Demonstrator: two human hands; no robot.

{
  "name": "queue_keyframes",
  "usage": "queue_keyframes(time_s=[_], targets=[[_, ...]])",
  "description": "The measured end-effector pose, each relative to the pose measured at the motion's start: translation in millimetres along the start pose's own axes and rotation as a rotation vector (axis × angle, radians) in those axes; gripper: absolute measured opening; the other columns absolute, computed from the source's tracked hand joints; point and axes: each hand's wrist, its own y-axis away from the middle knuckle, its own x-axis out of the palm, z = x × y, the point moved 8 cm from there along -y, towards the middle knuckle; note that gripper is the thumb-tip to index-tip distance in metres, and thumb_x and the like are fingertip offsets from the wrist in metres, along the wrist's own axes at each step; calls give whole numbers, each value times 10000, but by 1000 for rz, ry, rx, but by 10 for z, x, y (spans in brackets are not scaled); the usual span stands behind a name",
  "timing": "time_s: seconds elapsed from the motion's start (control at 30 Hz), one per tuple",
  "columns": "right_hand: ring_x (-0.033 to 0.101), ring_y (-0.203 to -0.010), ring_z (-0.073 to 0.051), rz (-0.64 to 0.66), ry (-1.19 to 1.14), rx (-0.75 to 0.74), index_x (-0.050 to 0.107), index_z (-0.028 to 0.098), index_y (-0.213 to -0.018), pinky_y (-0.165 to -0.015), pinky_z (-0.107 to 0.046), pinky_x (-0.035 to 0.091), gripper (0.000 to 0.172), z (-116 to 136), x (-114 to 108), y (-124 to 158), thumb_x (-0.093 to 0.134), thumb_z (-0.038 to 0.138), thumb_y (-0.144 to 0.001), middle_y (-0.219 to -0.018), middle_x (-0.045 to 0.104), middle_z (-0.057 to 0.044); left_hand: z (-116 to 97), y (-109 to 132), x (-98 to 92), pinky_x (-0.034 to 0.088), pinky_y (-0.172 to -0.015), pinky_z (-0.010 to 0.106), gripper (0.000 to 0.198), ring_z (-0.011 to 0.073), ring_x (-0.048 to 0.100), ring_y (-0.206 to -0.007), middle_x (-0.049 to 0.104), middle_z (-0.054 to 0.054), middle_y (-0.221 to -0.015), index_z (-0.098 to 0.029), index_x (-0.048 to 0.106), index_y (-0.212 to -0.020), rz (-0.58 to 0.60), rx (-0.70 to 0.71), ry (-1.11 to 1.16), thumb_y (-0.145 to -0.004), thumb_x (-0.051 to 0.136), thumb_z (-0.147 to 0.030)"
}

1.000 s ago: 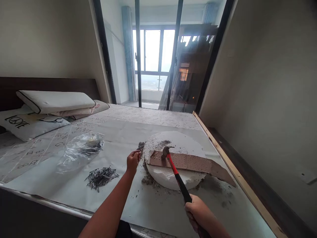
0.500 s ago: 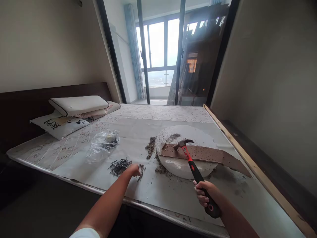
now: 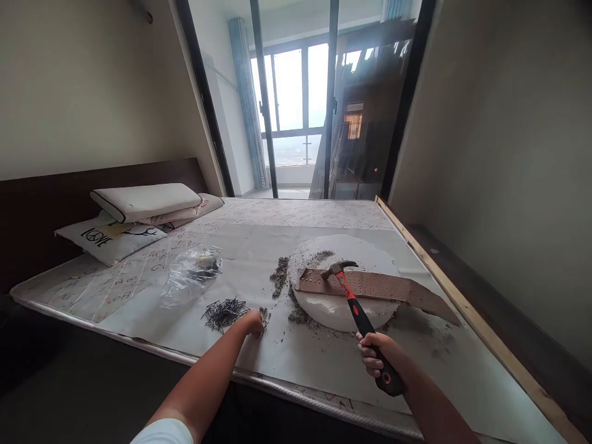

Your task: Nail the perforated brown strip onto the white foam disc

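Note:
My right hand [image 3: 378, 354] is wrapped around the black grip of a claw hammer [image 3: 355, 308]. Its steel head lies over the left end of a brown perforated strip [image 3: 365, 288], which rests across a round white slab [image 3: 314, 246]. Close to a heap of loose nails [image 3: 222, 312], my left hand [image 3: 253, 322] reaches down to the sheet, fingers bent together. A small patch of grey-brown bits [image 3: 264, 314] lies right beside those fingers. Their tips are mostly hidden, so whatever they pinch cannot be made out.
Crumbled debris [image 3: 279, 277] lines the slab's left side. A clear plastic bag [image 3: 192, 274] with dark contents lies further left. Pillows [image 3: 148, 202] are stacked by the headboard [image 3: 106, 176]. A wooden rail [image 3: 444, 280] runs along the mattress's right side.
My left hand has turned slightly and its fingers are lower among the bits. The hammer stays in my right hand over the strip. The camera view has shifted slightly.

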Motion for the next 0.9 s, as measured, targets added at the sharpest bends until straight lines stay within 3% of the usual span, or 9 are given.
queue_keyframes(time_s=[0.1, 0.2, 0.3, 0.4, 0.6, 0.73, 0.9], targets=[[266, -269, -41, 9, 9, -1, 317, 232, -697, -333, -184, 173, 193, 21, 12, 4, 466, 209, -577, -399, 295, 135, 48, 3, -8, 411, -430, 320, 155, 167, 470, -378, 436, 1, -296, -166, 486, -382, 113, -108, -14, -398, 616, -83], [258, -271, -41, -11, 32, -11, 319, 232, -699, -338, -185, 187, 158, 49, 15, 11, 438, 205, -597, -405, 288, 134, -79, -27, -87, 424, -463, 273, 65, 124, 474, -410, 465, -23, -361, -150, 565, -516, 133, -108, 39, -470, 586, -110], [255, -268, -44, -32, 45, -21, 326, 230, -692, -330, -188, 198, 145, 68, 42, 13, 422, 195, -589, -402, 287, 131, -387, -58, -107, 445, -516, 249, 155, 97, 487, -459, 477, -46, -435, -134, 630, -704, 106, -27, 191, -559, 583, -160], [268, -271, -47, -66, 70, -53, 347, 229, -701, -322, -185, 221, 153, 93, 82, 11, 431, 206, -574, -401, 300, 132, -800, -48, -17, 473, -566, 262, 225, 88, 498, -486, 518, -35, -497, -118, 662, -774, 83, 100, 449, -599, 636, -258], [293, -274, -62, -183, 228, -172, 346, 237, -678, -288, -207, 282, 188, 237, 112, 107, 472, 233, -539, -383, 351, 128, -1460, -49, 232, 455, -543, 253, 366, 119, 535, -525, 600, 13, -556, -121, 707, -745, -51, 305, 608, -613, 665, -459], [267, -256, -64, -267, 433, -298, 348, 240, -679, -259, -209, 275, 155, 389, 62, 267, 451, 247, -562, -366, 344, 132, -1702, -159, 345, 422, -536, 245, 366, 150, 574, -580, 651, 30, -601, -143, 715, -721, -192, 362, 474, -687, 589, -485], [264, -236, -57, -319, 531, -304, 363, 233, -681, -246, -192, 246, 118, 381, -48, 354, 402, 243, -570, -358, 320, 136, -1911, -334, 465, 449, -659, 266, 280, 189, 636, -737, 724, 47, -766, -185, 729, -755, -301, 463, 345, -753, 543, -393]])
